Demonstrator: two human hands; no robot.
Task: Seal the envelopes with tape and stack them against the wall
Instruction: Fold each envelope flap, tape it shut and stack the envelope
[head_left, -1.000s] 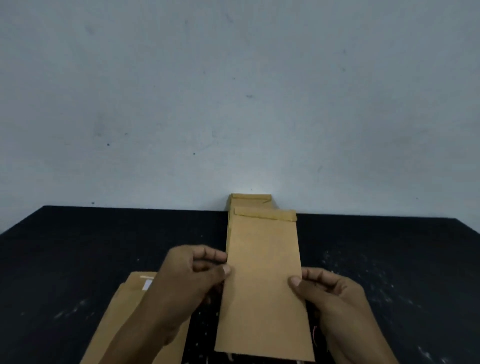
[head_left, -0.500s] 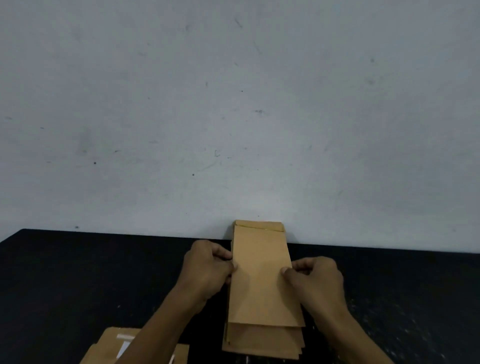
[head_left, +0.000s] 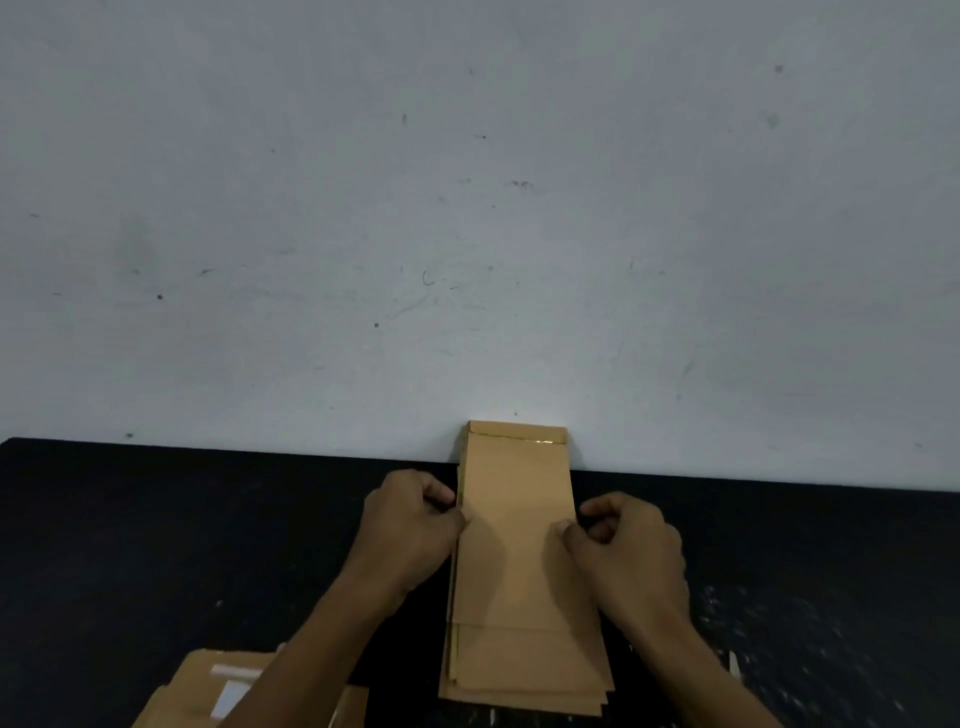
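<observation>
A brown paper envelope (head_left: 514, 525) lies on top of a stack of envelopes (head_left: 524, 670) at the lower centre of the frame, on a black desk (head_left: 156, 545). The top envelope's far end, with its flap closed under a glossy strip of tape (head_left: 519, 439), rests against the pale wall (head_left: 467, 208), and its near end stops short of the envelopes beneath, whose near edges fan out a little toward the bottom of the frame. The left hand (head_left: 408, 525) pinches the left long edge of the top envelope, thumb on top and fingers curled at the side. The right hand (head_left: 631, 545) pinches the right long edge in the same way, thumb tip on the paper and the other fingers curled. In the lower left corner, partly hidden by the left forearm, lies another pile of brown envelopes (head_left: 208, 696) with a white patch showing on it. Pale specks mark the desk at the lower right.
</observation>
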